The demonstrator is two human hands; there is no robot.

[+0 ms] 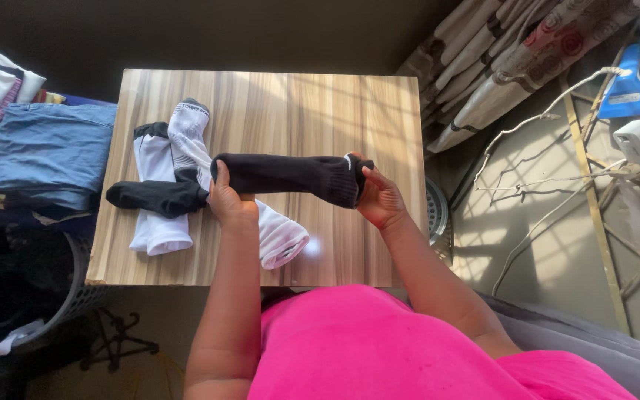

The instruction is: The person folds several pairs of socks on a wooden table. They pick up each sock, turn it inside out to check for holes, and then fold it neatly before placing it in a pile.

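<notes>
A black sock (290,175) is stretched level above a small wooden table (312,104). My left hand (230,204) grips its toe end and my right hand (379,198) pinches its cuff end. Under my left hand, two white socks with black trim (158,222) (279,237) lie on the table. Across them lies another black sock (158,196).
A pile of folded clothes, with blue jeans (50,152) on top, sits left of the table. A dark laundry basket (75,292) stands at lower left. To the right are patterned curtains (512,59), a wire rack (594,178) and white cords.
</notes>
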